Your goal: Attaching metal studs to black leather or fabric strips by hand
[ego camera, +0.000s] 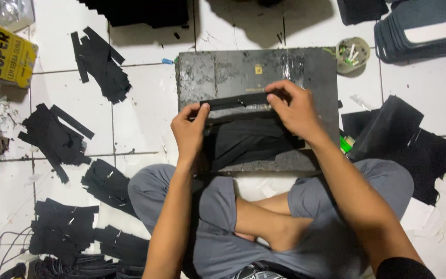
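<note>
One narrow black fabric strip point(238, 99) — left hand point(189, 129) and right hand point(295, 109) pinch its ends, fingers closed on it — over one dark square slab point(316, 67).

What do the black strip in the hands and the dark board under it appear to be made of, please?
The black strip looks like matte fabric or faux leather: thin and limp. The dark board looks like a rigid slab with a worn, glossy-patched surface, perhaps stone or coated wood.
</note>
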